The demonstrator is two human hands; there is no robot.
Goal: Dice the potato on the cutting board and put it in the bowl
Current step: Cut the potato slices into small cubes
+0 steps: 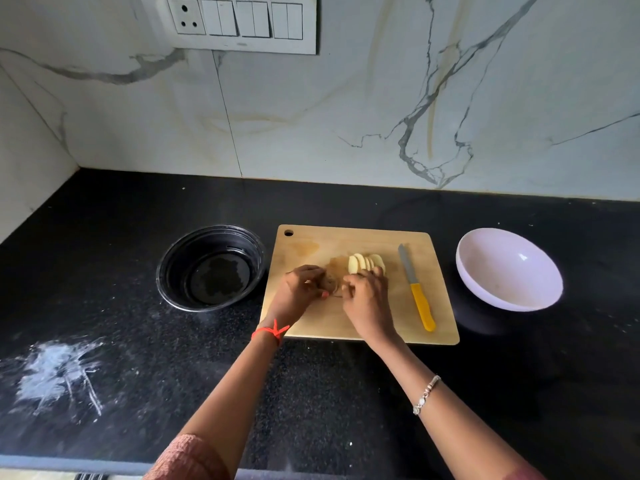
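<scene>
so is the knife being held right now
No, the knife lies on the cutting board, apart from the left hand and right hand.

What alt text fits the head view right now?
On a wooden cutting board, the left hand grips a potato end; the right hand sits beside fanned potato slices. A yellow-handled knife lies on the board, a white bowl right, a black bowl left.

black bench [329,393] with pale speckles and a white powdery smear [59,372]. white wall [311,116] veined grey and tan. light tan cutting board [440,306]; pale yellow potato slices [362,262], brown-skinned potato end [330,281]. knife [415,289]: grey blade, yellow handle. black bowl [166,271], white bowl [505,268]. red wrist thread [272,332].
</scene>
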